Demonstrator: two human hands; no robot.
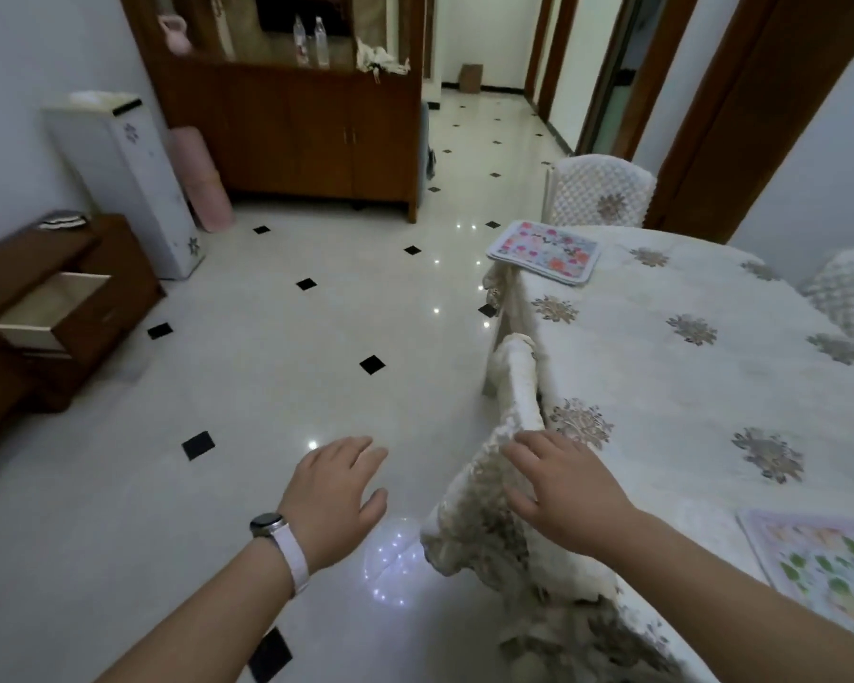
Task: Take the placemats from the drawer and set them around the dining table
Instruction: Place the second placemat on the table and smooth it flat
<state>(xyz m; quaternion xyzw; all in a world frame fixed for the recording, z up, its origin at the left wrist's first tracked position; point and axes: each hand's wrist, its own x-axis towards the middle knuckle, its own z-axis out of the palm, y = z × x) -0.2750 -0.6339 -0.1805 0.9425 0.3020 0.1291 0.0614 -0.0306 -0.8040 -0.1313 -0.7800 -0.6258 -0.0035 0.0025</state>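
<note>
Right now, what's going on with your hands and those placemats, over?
Left hand and right hand open, empty. Far placemat and near placemat on table. Drawer open. Chair back at right hand.

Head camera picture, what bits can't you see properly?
Head view:
- Open drawer: its bottom is partly hidden by its own wall.
- Leafy placemat: cut off by the right edge.
- Flowery placemats: too small to count the layers.
- Dining table: far side runs past the right edge.

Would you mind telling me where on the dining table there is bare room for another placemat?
The long middle stretch of tablecloth between the pink-flowered placemat and the green-leafed placemat is bare; those two spots are taken.
</note>
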